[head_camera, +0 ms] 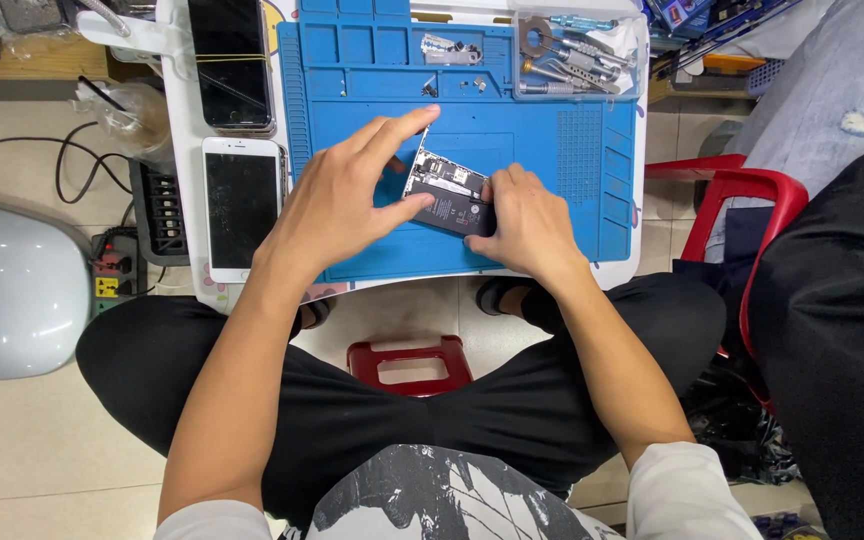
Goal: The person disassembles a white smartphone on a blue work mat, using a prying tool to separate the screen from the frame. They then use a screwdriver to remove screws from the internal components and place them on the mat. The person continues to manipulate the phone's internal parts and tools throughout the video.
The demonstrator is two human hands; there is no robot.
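**Opened phone under both my hands on the blue mat**

My left hand (337,195) lies spread wide over the left edge of the opened smartphone body with its dark battery and bare circuit board (449,195), the forefinger stretched along its top edge and the thumb pressing on the battery end. My right hand (524,222) is curled close about the phone's lower right corner, fingers folded in and gripping it. The phone rests tilted near the middle of the blue silicone repair mat (552,215), which covers the small white desk (180,120).

I judge the phone light and stiff, yet fragile: with the board and battery exposed, the safe hold is by the metal frame edges, not the insides. The battery should not be bent or pierced.

Left of the mat lie a white smartphone with a dark screen (242,208) and, above it, a black smartphone (231,62). At the mat's upper right stands a clear plastic tray of screwdrivers and small tools (577,55).

My palms hide much of the phone's sides, so whether I am pinching any tool or part I cannot tell. The small screws in the mat's top compartments are too tiny to make out.
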